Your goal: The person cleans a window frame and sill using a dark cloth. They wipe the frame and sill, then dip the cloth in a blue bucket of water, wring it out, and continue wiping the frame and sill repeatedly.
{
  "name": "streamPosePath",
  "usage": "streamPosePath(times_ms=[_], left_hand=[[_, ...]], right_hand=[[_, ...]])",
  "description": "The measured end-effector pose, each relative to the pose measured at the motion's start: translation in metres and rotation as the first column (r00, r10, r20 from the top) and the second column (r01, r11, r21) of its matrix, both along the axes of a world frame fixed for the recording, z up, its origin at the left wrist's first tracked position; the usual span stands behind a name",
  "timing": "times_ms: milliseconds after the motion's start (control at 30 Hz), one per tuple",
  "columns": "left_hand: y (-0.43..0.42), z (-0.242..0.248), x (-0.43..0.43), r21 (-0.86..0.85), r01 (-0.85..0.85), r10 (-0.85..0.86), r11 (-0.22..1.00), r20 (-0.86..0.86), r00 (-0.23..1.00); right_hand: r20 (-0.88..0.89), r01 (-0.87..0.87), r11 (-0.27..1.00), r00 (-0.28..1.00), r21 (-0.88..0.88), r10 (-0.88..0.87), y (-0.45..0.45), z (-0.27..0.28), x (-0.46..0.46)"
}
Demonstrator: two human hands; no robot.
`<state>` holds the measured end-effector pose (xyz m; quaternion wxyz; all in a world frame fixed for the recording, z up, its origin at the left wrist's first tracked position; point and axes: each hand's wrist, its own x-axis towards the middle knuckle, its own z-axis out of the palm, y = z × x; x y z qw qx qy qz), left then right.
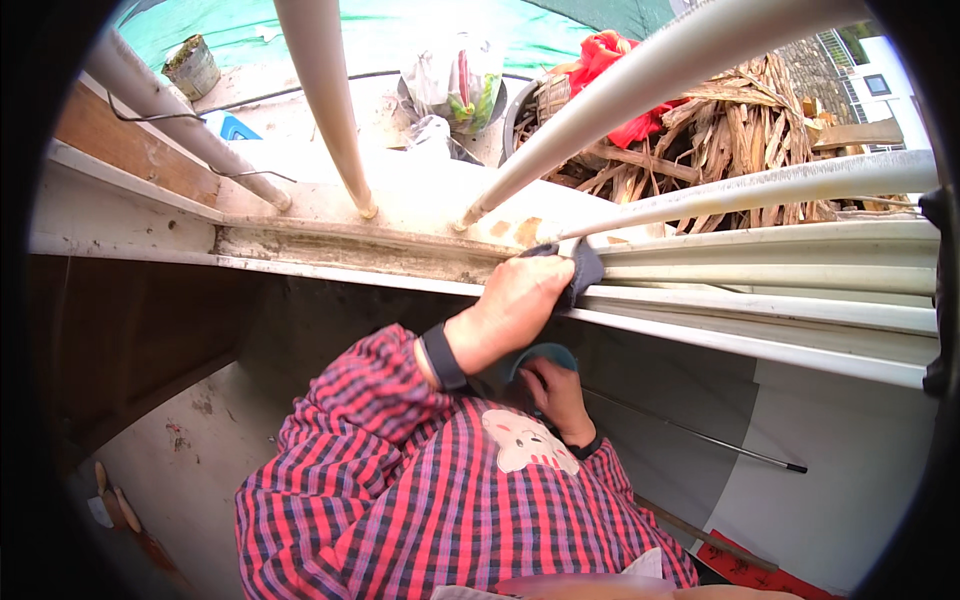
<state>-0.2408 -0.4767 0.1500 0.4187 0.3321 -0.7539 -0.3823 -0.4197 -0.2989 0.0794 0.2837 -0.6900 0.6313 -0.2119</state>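
My left hand [517, 304], with a black band at its wrist, grips a dark grey cloth [589, 266] against the window sill's sliding track [360, 251]. The cloth lies at the foot of a white metal bar, where the worn track meets the cleaner white rails [772, 277]. Lower down, close to my chest, my right hand [559, 397] holds a teal, round-rimmed container [551, 351] by its edge. My left forearm and sleeve partly hide the container, and its inside cannot be made out.
White window bars [322, 97] slant across the sill. Beyond them lie plastic bags [457, 90], split firewood [742, 135], a red cloth [600, 60] and an old pot [191, 67]. A bent wire [157, 118] hangs at the left bar. Below right are a thin metal rod [720, 442] and a wooden stick [705, 534].
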Motion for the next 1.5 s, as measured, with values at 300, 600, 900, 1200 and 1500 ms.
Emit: streamPosePath(times_ms=[300,600,900,1200,1500], left_hand=[[-0.007,0.032,-0.018,0.076,0.148,-0.103,0.986,-0.419,0.902],[-0.003,-0.012,-0.006,0.098,0.178,-0.179,0.979,0.003,0.984],[-0.021,-0.016,-0.01,-0.079,0.22,-0.203,0.972,0.175,0.963],[-0.008,0.011,0.103,0.381,0.014,0.046,0.924,-0.147,0.988],[-0.018,0.005,0.038,0.06,0.037,-0.024,0.998,-0.197,0.98]], right_hand=[[0.064,0.1,0.992,0.992,0.076,-0.105,0.014,-0.016,0.002],[0.021,0.015,1.0,1.0,0.011,-0.015,0.0,-0.019,0.026],[0.01,0.004,0.998,1.0,0.068,-0.005,-0.004,-0.019,0.045],[0.034,0.15,0.988,0.988,-0.027,-0.149,-0.002,-0.003,0.048],[0.065,0.137,0.988,0.989,-0.069,-0.132,0.0,-0.004,0.055]])
